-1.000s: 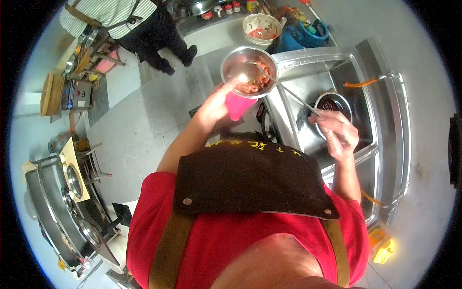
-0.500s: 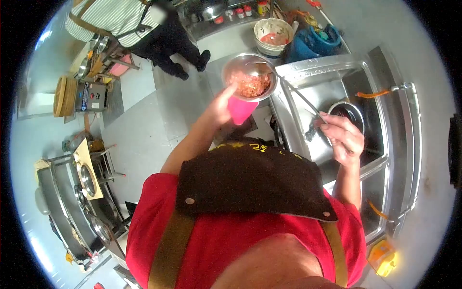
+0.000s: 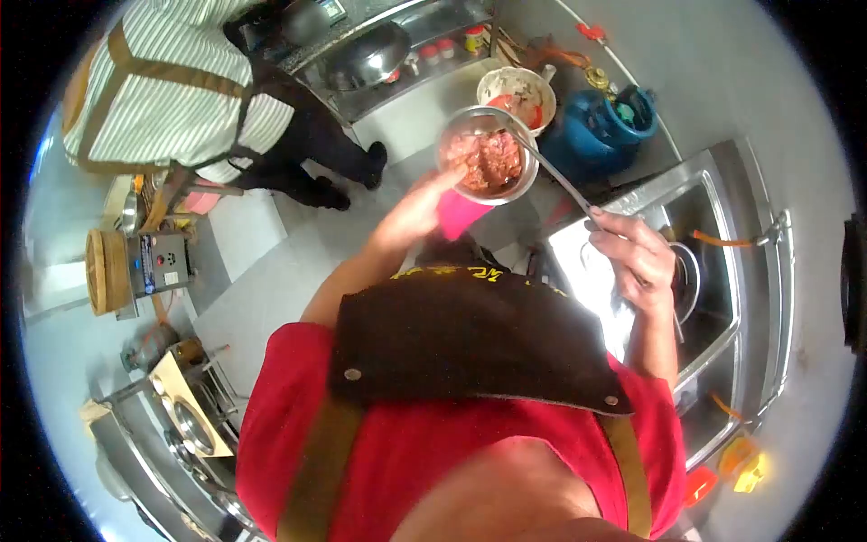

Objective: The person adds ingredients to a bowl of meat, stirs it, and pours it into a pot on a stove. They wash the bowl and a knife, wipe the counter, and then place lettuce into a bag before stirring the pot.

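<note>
My left hand (image 3: 423, 210) grips the side of a round metal bowl (image 3: 530, 172), its thumb over the rim. Reddish minced meat (image 3: 498, 163) lies in the bowl. Below the bowl, beside my fingers, shows a bright pink item (image 3: 459, 215), its kind partly hidden. My right hand (image 3: 638, 257) is closed round the handle of a long metal spoon (image 3: 558, 173), which slants down from the bowl. The spoon's head is at the bowl's far rim, largely out of sight.
A steel double sink (image 3: 722, 343) stands to my right, with a round pot (image 3: 691, 285) in it. Ahead are a stained white bucket (image 3: 492, 83) and a blue gas cylinder (image 3: 587, 135). Another person (image 3: 181, 99) stands ahead left, near a steel counter (image 3: 379, 99).
My view has turned to the right. The bowl and spoon, still in my hands, have shifted slightly away from the sink's edge toward the bucket. The other person appears nearer.
</note>
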A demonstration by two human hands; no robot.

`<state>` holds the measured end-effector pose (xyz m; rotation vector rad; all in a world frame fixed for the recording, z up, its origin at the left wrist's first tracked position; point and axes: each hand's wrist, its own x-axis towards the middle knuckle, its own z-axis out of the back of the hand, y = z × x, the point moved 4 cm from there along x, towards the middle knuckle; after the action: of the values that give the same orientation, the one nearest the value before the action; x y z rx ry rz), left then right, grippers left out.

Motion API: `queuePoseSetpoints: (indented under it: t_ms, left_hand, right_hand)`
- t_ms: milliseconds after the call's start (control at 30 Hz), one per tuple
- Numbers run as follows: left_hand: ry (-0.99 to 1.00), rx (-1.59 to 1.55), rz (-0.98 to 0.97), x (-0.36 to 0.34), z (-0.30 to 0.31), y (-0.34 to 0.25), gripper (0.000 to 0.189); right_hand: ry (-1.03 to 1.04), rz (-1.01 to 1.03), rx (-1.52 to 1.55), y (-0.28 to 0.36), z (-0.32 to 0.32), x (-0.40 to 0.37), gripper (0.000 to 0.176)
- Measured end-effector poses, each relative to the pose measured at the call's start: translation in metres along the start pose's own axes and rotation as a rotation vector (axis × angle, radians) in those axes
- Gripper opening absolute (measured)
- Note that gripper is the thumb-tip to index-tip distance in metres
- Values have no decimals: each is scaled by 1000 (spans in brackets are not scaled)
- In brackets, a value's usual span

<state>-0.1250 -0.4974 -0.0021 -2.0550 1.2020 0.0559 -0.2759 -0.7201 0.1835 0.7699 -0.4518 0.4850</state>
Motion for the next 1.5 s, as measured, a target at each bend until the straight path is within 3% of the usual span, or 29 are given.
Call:
queuePoseSetpoints:
  t_ms: [100, 133, 333, 467, 567, 700, 767, 833, 1033, 1200, 1333, 1433, 1500]
  left_hand:
    - [51, -115, -80, 21, 9, -56, 46]
    - [53, -39, -119, 29, 14, -71, 55]
    - [42, -59, -90, 86, 36, -109, 56]
    - [39, -152, -49, 125, 27, -133, 48]
    - [-31, -174, -99, 148, 21, -166, 49]
    - [-86, -153, -175, 186, 23, -212, 51]
    - [-67, -163, -193, 210, 23, -224, 53]
    - [-28, -187, -199, 230, 20, -232, 54]
    - [-84, 88, -156, 244, -9, -277, 57]
    - [71, 20, -154, 245, -12, -311, 51]
    - [22, 7, -142, 236, -15, -336, 49]
    - [-5, -81, -25, 251, 2, -346, 48]
    - [-124, -49, -98, 246, -11, -362, 46]
  right_hand:
    - [-57, -55, -40, -16, -27, 37, 24]
    - [-121, -101, -22, -19, -29, 48, 18]
    - [-371, -294, 164, -55, -44, 78, 9]
    - [-268, -239, 99, -99, -56, 102, 8]
    - [-1, -118, 155, -139, -66, 111, 18]
    - [99, -169, 221, -170, -69, 150, 33]
    - [103, -135, 252, -182, -68, 171, 35]
    - [80, 30, 176, -189, -69, 199, 37]
    - [-27, 269, 63, -190, -69, 282, 32]
    - [-5, 419, 44, -182, -59, 337, 30]
    - [106, 496, 28, -181, -77, 380, 30]
    - [126, 565, 83, -186, -94, 411, 31]
    - [189, 579, 107, -202, -102, 421, 34]
